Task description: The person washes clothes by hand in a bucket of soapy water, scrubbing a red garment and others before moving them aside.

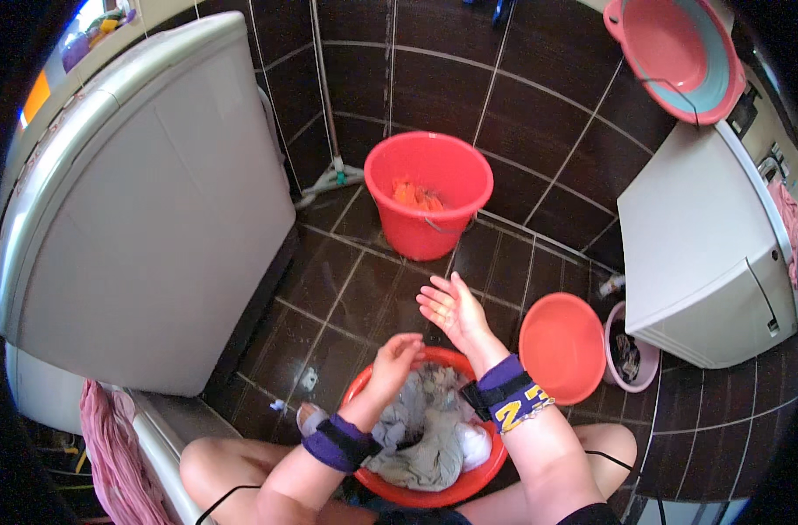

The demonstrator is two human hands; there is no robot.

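My right hand (456, 313) is raised beyond the far rim of a red basin (497, 461). Its palm is turned up, the fingers are stretched out and nothing lies in it. Over the basin's far left rim is my left hand (393, 367), fingers loosely bent and apart, also holding nothing. Grey and white wet-looking clothes (425, 451) fill the basin between my knees. Both wrists wear dark purple bands with black straps.
A red bucket (399, 232) with orange cloth inside stands ahead by the tiled wall, near a floor squeegee (336, 178). An orange basin (562, 348) and a pale pink tub (651, 369) holding dark cloth sit right, beside a white appliance (705, 236). A large white appliance (154, 219) rises left.
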